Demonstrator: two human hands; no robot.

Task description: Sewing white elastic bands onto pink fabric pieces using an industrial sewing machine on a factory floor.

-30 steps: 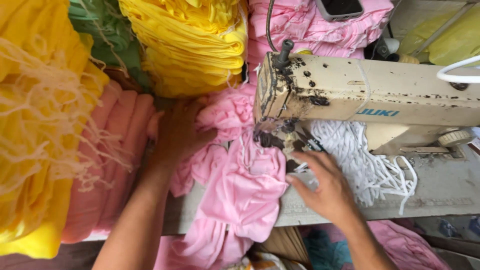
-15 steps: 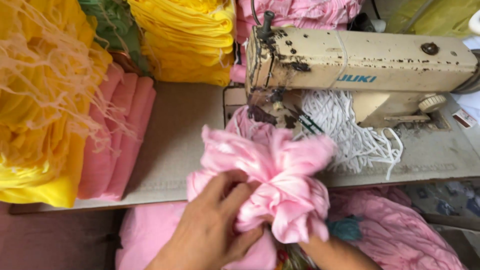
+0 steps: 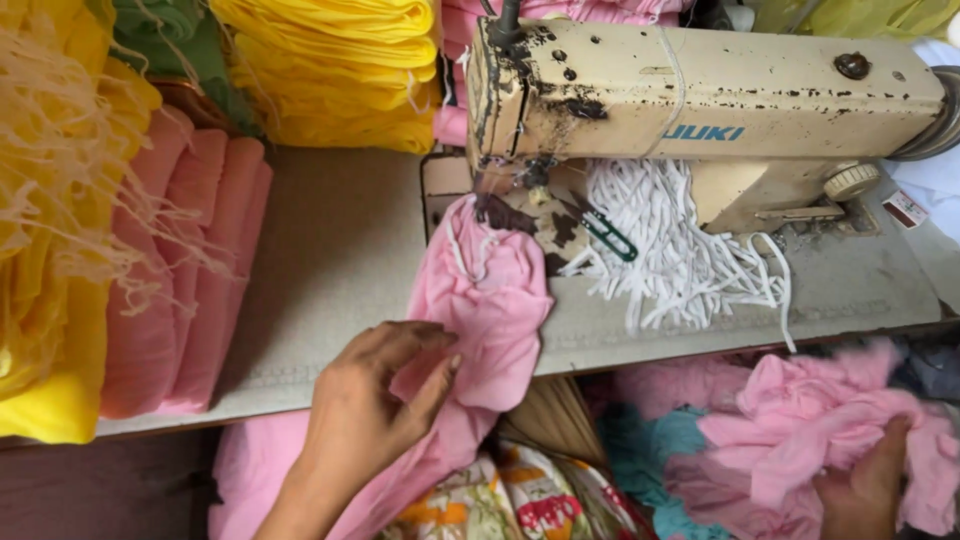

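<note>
A pink fabric piece (image 3: pixel 490 290) lies on the table under the needle end of a cream sewing machine (image 3: pixel 700 100) and hangs over the front edge. My left hand (image 3: pixel 375 400) pinches this pink fabric at the table's front edge. My right hand (image 3: pixel 865 490) is low at the right, below the table, gripping a bunched pink cloth bundle (image 3: pixel 800 430). A heap of white cords (image 3: pixel 680 250) and a green thread snipper (image 3: pixel 605 235) lie beside the needle.
Folded pink cloth (image 3: pixel 190 270) and yellow fabric with fringe (image 3: pixel 50 200) are stacked at the left. Yellow folded stacks (image 3: pixel 340 70) stand at the back. Teal and patterned cloth (image 3: pixel 520 500) lies below the table's front edge (image 3: pixel 300 400).
The pink bundle that both hands held in front has gone down to the right with my right hand. My left hand now holds a pink piece lying under the machine.
</note>
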